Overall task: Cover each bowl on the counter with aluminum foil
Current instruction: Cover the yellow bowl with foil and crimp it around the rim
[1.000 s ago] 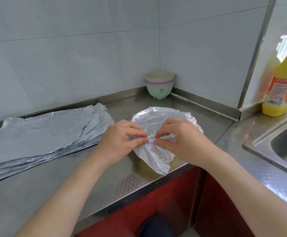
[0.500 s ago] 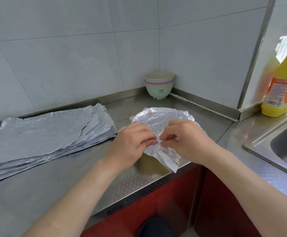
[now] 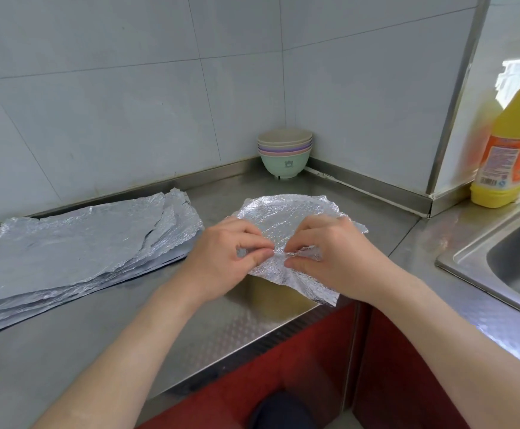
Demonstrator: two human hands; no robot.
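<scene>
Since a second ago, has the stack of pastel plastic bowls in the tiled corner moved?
No. The stack of pastel plastic bowls sits tucked against the tiled wall corner, exactly as before.

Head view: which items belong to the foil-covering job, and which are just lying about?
Job:
- foil sheet, near edge pinched by left hand and right hand
- foil stack, lying to the left
- stacked bowls, in the corner, uncovered

Lying about:
- yellow bottle
- sink
</scene>
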